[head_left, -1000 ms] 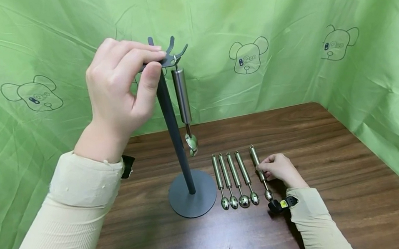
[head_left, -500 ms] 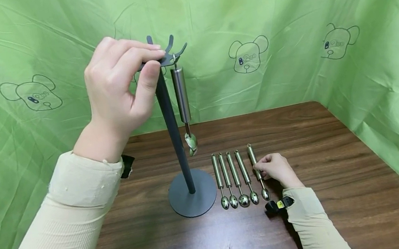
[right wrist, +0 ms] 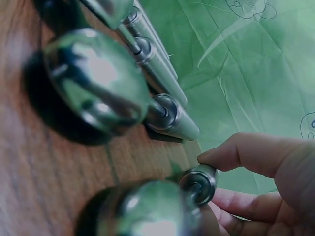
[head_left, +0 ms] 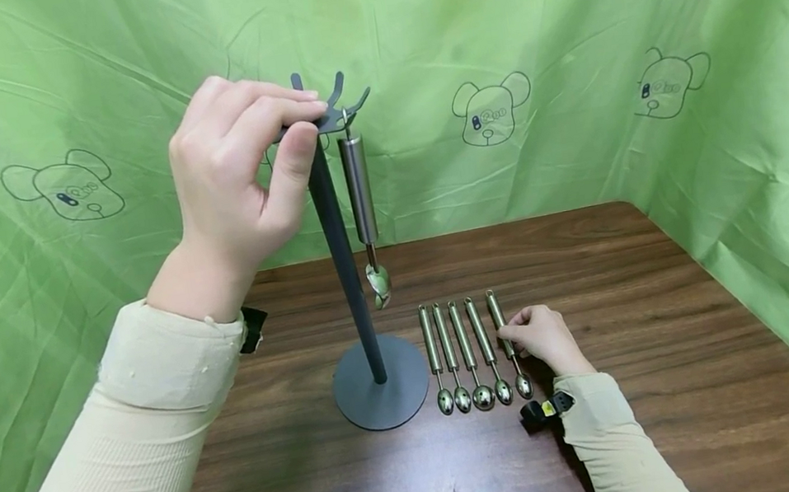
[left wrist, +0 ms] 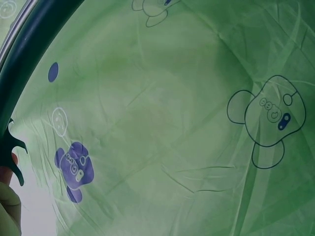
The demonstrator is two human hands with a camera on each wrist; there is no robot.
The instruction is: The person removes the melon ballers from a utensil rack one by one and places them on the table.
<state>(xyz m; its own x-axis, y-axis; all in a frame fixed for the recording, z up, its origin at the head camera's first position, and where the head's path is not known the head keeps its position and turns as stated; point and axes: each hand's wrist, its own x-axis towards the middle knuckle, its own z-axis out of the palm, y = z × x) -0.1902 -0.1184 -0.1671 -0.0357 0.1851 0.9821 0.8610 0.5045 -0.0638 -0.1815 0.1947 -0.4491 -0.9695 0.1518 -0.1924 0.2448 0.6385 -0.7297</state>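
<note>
My right hand point(head_left: 544, 336) pinches the handle of a steel melon baller point(head_left: 499, 323) between thumb and fingers, low over the table at the right of a row. In the right wrist view its rounded bowl point(right wrist: 147, 211) lies close to the camera. Several similar melon ballers point(head_left: 461, 341) lie side by side, bowls toward me. My left hand point(head_left: 234, 163) holds the top of a dark grey hanging stand point(head_left: 341, 236), fingers over the hooked plate and thumb at its near side. From one hook hangs another steel utensil point(head_left: 360, 192), handle up. The left palm is hidden.
The stand's round base point(head_left: 385, 405) rests on the brown wooden table point(head_left: 643, 313), left of the row. Green printed cloth point(head_left: 410, 19) surrounds the table's back and sides. Upturned hooks point(head_left: 340, 85) rise from the stand's top.
My right hand has slid the melon baller a little to the left, nearer the row. The left hand stays on the stand.
</note>
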